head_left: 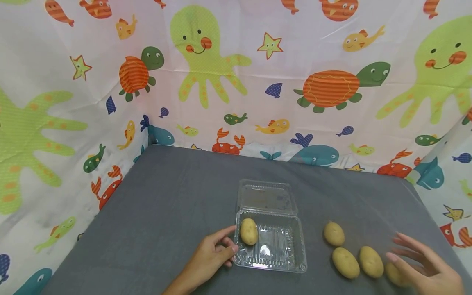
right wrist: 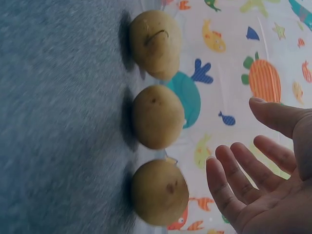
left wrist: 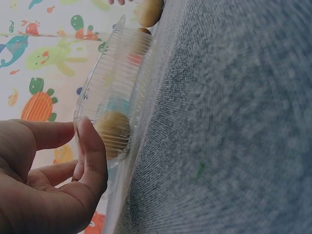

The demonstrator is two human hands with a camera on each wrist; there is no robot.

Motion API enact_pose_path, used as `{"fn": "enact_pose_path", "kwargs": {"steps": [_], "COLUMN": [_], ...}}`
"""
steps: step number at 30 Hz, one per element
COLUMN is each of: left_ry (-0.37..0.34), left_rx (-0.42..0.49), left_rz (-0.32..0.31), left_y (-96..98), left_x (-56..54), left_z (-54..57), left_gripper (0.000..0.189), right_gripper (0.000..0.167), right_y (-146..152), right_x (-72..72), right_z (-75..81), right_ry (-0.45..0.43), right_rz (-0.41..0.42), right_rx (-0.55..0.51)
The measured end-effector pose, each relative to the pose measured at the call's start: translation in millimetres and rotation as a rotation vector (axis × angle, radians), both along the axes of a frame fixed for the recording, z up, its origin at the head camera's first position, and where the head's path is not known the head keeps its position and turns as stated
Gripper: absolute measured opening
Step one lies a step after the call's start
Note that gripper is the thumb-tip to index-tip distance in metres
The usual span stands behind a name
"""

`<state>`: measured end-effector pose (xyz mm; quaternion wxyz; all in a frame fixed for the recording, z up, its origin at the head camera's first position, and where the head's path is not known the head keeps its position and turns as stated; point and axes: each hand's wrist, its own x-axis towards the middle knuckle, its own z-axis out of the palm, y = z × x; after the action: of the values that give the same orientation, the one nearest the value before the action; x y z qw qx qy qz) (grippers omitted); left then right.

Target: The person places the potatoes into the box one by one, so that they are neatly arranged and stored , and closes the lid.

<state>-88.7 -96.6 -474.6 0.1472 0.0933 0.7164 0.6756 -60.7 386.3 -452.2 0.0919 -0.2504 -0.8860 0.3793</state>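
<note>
A clear plastic clamshell container lies with its lid folded back, away from me. One potato rests inside at its left end. My left hand pinches the container's left rim between thumb and fingers, which the left wrist view shows up close on the clear wall. To the right, several loose potatoes lie on the table. My right hand hovers over the rightmost potato, partly covering it. In the right wrist view that hand has its fingers spread and grasps nothing.
Dark grey cloth covers the table. A white curtain printed with sea animals hangs behind and along both sides. The loose potatoes sit close together, a short way right of the container.
</note>
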Motion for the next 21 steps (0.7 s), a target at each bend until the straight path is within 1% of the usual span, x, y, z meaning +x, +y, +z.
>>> {"fn": "enact_pose_path", "kwargs": {"steps": [2, 5, 8, 11, 13, 15, 17, 21], "left_ry": [-0.003, -0.006, -0.01, -0.009, -0.008, -0.008, -0.009, -0.012], "left_rx": [0.002, 0.001, -0.002, -0.006, -0.006, -0.005, -0.004, -0.003], "left_rz": [0.002, 0.002, 0.002, 0.004, 0.006, 0.007, 0.009, 0.007], "left_y": [0.1, 0.3, 0.5, 0.9, 1.2, 1.3, 1.3, 0.8], "left_x": [-0.1, -0.4, -1.0, -1.8, -2.2, -2.5, -2.4, -2.3], "left_z": [0.2, 0.4, 0.2, -0.2, -0.3, -0.4, -0.5, -0.7], "left_gripper": [0.061, 0.06, 0.061, 0.061, 0.061, 0.061, 0.061, 0.06], "right_gripper": [0.084, 0.09, 0.095, 0.096, 0.096, 0.096, 0.098, 0.109], "right_y": [4.8, 12.1, 20.7, 28.7, 32.2, 34.6, 37.0, 45.9], "right_x": [-0.4, -1.4, -0.8, 0.9, 1.9, 2.4, 2.7, 2.9], "right_z": [-2.7, -6.3, -9.2, -12.1, -14.4, -16.8, -20.3, -29.4], "right_ry": [-0.039, -0.122, -0.183, -0.191, -0.194, -0.207, -0.238, -0.347], "right_rz": [-0.027, -0.069, -0.065, -0.041, -0.038, -0.054, -0.083, -0.083], "right_rx": [-0.036, -0.1, -0.131, -0.11, -0.098, -0.095, -0.1, -0.094]}}
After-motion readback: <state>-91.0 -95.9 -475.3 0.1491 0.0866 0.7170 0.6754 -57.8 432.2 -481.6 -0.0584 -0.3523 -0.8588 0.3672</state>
